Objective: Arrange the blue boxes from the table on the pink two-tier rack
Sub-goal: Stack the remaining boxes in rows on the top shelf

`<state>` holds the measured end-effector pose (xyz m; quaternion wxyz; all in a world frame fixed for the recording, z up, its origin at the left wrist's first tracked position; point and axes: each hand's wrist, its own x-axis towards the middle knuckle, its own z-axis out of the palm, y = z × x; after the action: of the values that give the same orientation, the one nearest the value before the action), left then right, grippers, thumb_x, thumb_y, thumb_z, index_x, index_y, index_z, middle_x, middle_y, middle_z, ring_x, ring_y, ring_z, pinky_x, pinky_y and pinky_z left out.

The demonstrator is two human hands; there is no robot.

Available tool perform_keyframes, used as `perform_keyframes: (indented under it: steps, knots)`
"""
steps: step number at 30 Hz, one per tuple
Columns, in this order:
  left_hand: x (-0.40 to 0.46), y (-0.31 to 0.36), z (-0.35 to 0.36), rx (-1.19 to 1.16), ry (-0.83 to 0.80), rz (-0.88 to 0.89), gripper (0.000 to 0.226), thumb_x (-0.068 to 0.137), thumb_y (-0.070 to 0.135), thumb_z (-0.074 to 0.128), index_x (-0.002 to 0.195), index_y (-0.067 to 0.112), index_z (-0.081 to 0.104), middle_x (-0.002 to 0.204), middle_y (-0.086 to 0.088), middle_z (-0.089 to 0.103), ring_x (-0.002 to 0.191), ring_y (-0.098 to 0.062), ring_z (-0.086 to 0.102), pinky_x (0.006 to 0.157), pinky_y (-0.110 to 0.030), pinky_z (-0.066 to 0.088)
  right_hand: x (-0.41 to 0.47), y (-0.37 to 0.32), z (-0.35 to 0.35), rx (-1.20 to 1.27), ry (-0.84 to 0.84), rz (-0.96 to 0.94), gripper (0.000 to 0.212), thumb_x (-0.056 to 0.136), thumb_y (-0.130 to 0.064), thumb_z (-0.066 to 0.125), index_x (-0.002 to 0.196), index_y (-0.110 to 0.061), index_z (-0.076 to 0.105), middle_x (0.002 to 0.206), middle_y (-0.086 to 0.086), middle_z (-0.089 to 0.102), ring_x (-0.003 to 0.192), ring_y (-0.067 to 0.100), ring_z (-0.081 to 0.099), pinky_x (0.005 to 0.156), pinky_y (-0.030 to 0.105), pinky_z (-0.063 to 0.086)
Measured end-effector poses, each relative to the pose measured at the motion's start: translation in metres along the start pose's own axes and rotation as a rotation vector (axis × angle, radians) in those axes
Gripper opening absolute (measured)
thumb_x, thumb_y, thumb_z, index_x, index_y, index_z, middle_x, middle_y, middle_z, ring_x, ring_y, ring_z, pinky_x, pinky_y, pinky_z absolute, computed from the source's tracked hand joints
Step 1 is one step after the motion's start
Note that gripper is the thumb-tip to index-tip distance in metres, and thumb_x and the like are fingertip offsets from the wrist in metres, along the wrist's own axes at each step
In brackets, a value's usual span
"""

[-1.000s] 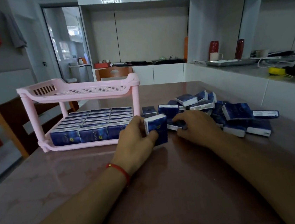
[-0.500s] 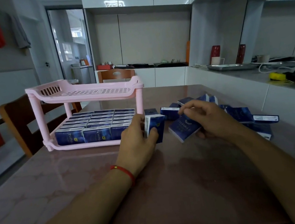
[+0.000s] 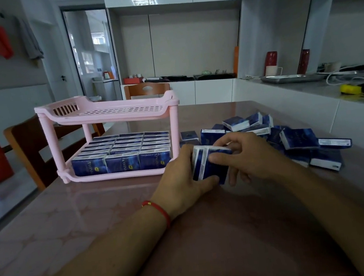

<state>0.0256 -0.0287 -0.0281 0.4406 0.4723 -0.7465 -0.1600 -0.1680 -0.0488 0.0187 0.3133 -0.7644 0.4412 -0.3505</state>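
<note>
The head view is showing both hands meeting just right of the pink two-tier rack (image 3: 108, 114), over the table (image 3: 77, 220). The left hand (image 3: 181, 178) is gripping a small bundle of blue boxes (image 3: 209, 165) stood on edge, fingers curled behind it and thumb tucked under its lower front corner; the right hand (image 3: 244, 155) is pinching the bundle's near box, thumb on its face and fingers curled over the top edge. By my reading, the person is gathering boxes into a handful before shelving them. The bundle is looking like three boxes, though the hands are covering enough that I cannot be sure. The rack's lower tier is holding boxes packed on edge in three columns, three faces showing along the front, with roughly seven rows running back, which reads as full; the upper tier is showing no boxes. A loose pile of blue boxes (image 3: 299, 139) is lying on the table right of the hands, perhaps fifteen or more, overlapped too much for an exact count. The next move is calling for squaring the bundle, lifting it clear of the rack's raised rim, and setting it upright at one end of the upper tier.
</note>
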Motion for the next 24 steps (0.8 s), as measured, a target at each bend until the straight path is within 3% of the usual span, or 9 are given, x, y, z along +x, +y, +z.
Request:
perform_keyframes:
  steps: [2, 5, 9, 12, 14, 17, 21, 24]
  knots:
    - [0.002, -0.002, -0.002, -0.091, -0.009, -0.058, 0.059, 0.071, 0.031, 0.084, 0.12, 0.029, 0.051, 0.112, 0.009, 0.07, 0.101, -0.007, 0.068, 0.087, -0.034, 0.058, 0.002, 0.003, 0.003, -0.067, 0.037, -0.024, 0.049, 0.08, -0.048, 0.075, 0.116, -0.019, 0.058, 0.094, 0.001, 0.073, 0.057, 0.026, 0.071, 0.041, 0.035, 0.052]
    - [0.003, -0.006, -0.004, -0.261, -0.054, -0.131, 0.063, 0.065, 0.02, 0.081, 0.122, 0.023, 0.052, 0.116, 0.002, 0.071, 0.105, -0.014, 0.07, 0.093, -0.044, 0.058, 0.003, 0.006, 0.001, -0.062, -0.018, -0.094, 0.061, 0.076, -0.052, 0.072, 0.132, -0.031, 0.056, 0.118, -0.006, 0.061, 0.079, 0.014, 0.073, 0.045, 0.031, 0.052]
    - [0.006, -0.007, -0.007, -0.269, -0.145, -0.152, 0.067, 0.072, -0.001, 0.081, 0.131, 0.015, 0.055, 0.119, -0.001, 0.071, 0.108, -0.013, 0.069, 0.096, -0.041, 0.057, 0.004, 0.01, 0.002, -0.146, 0.0, -0.194, 0.047, 0.08, -0.039, 0.077, 0.125, -0.031, 0.064, 0.109, -0.012, 0.064, 0.081, 0.009, 0.065, 0.058, 0.016, 0.051]
    - [0.011, -0.01, -0.013, -0.206, -0.241, -0.161, 0.071, 0.072, 0.002, 0.084, 0.135, 0.017, 0.054, 0.12, 0.001, 0.071, 0.108, -0.012, 0.068, 0.095, -0.035, 0.057, 0.004, 0.009, 0.009, -0.172, -0.007, -0.214, 0.055, 0.074, -0.048, 0.077, 0.124, -0.028, 0.064, 0.11, -0.019, 0.061, 0.095, 0.005, 0.065, 0.073, 0.02, 0.057]
    - [0.014, -0.012, -0.016, -0.22, -0.3, -0.171, 0.073, 0.072, 0.004, 0.085, 0.137, 0.019, 0.054, 0.12, 0.001, 0.071, 0.107, -0.011, 0.069, 0.092, -0.032, 0.058, 0.005, 0.009, 0.01, -0.134, -0.054, -0.197, 0.062, 0.072, -0.054, 0.074, 0.127, -0.028, 0.061, 0.115, -0.016, 0.063, 0.099, 0.006, 0.067, 0.071, 0.022, 0.057]
    - [0.012, -0.011, -0.02, -0.21, -0.329, -0.152, 0.071, 0.076, 0.009, 0.086, 0.138, 0.021, 0.054, 0.12, 0.005, 0.071, 0.102, -0.003, 0.069, 0.087, -0.02, 0.057, 0.006, 0.012, 0.009, -0.072, -0.097, -0.167, 0.054, 0.078, -0.044, 0.076, 0.126, -0.027, 0.06, 0.111, -0.008, 0.071, 0.092, 0.012, 0.07, 0.062, 0.024, 0.057]
    - [0.001, -0.012, -0.024, -0.06, -0.239, -0.087, 0.071, 0.074, 0.03, 0.088, 0.135, 0.027, 0.053, 0.117, 0.011, 0.068, 0.104, -0.005, 0.066, 0.089, -0.02, 0.056, 0.007, 0.01, 0.002, 0.025, -0.051, -0.131, 0.044, 0.073, -0.04, 0.077, 0.114, -0.028, 0.065, 0.103, -0.002, 0.072, 0.087, 0.019, 0.07, 0.06, 0.03, 0.058]
    - [-0.007, -0.008, -0.035, 0.095, -0.025, 0.074, 0.047, 0.08, 0.032, 0.081, 0.121, 0.025, 0.059, 0.103, 0.011, 0.067, 0.087, -0.011, 0.065, 0.078, -0.026, 0.055, 0.006, 0.009, -0.011, 0.063, 0.051, -0.12, 0.051, 0.071, -0.041, 0.073, 0.118, -0.024, 0.064, 0.11, -0.002, 0.07, 0.093, 0.017, 0.07, 0.061, 0.027, 0.058]
